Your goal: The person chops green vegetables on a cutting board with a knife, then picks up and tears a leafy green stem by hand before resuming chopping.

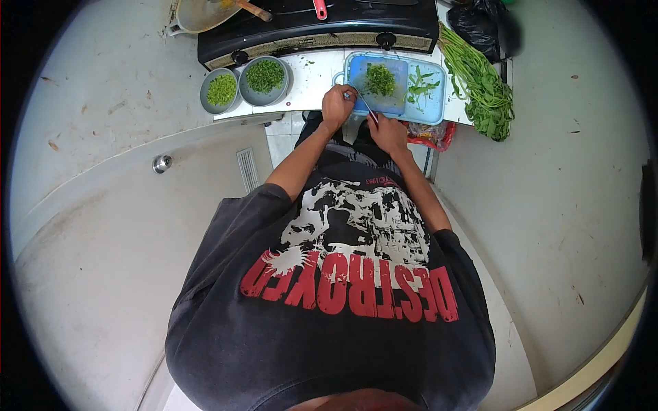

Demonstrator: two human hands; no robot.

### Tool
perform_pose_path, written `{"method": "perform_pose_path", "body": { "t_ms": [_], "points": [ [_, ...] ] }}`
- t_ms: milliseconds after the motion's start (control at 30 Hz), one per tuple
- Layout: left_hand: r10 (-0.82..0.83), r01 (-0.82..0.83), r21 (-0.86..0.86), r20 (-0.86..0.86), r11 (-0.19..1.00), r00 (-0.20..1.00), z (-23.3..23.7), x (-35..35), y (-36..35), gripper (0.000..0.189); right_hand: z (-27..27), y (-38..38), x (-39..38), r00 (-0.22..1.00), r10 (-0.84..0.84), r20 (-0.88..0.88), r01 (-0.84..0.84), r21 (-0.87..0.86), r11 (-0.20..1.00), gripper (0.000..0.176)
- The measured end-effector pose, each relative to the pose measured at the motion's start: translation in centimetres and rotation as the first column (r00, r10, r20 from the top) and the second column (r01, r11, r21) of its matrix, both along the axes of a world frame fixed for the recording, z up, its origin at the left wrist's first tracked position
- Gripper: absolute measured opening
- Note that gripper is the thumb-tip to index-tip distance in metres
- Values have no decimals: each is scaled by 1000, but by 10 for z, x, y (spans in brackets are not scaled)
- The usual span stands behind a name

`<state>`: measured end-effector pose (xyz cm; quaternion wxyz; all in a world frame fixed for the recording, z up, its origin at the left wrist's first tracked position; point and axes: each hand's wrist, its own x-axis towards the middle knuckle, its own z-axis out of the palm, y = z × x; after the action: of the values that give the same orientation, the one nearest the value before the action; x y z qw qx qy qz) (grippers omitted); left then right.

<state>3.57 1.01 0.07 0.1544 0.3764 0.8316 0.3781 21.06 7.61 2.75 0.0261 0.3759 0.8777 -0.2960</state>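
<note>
A blue cutting board lies in a light blue tray and bears a pile of chopped greens. My right hand is closed round the handle of a knife, whose blade points up and left toward my other hand. At the board's left edge my left hand has its fingers curled together near the knife tip; what they hold, if anything, is too small to name. Loose leaves lie right of the pile, in the tray.
Two grey bowls of chopped greens stand at the left. Behind is a black stove, with a pan at its left. Long leafy greens and a black plastic bag lie at the right. A red bag shows below the tray.
</note>
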Motion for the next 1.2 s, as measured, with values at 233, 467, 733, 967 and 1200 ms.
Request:
{"method": "perform_pose_path", "body": {
  "t_ms": [233,467,733,967,1200],
  "points": [
    [-27,27,-18,-33,999,999,-7,-2,-1,10,-11,3,-11,997,-15,72,17,-18,1000,46],
    [-8,9,-46,31,999,999,2,-2,0,11,-8,3,-2,998,-55,34,56,-20,998,47],
    [21,-16,-70,74,997,997,-3,-3,0,10,0,6,-4,998,-66,14,66,-20,998,45],
    [25,-25,-8,50,1000,998,-2,0,-1,11,-17,5,-4,999,-11,31,11,9,1000,47],
    [-201,205,-16,-288,979,936,14,-1,-10,8,-4,13,-15,998,-69,11,70,-44,997,47]
  ]
}}
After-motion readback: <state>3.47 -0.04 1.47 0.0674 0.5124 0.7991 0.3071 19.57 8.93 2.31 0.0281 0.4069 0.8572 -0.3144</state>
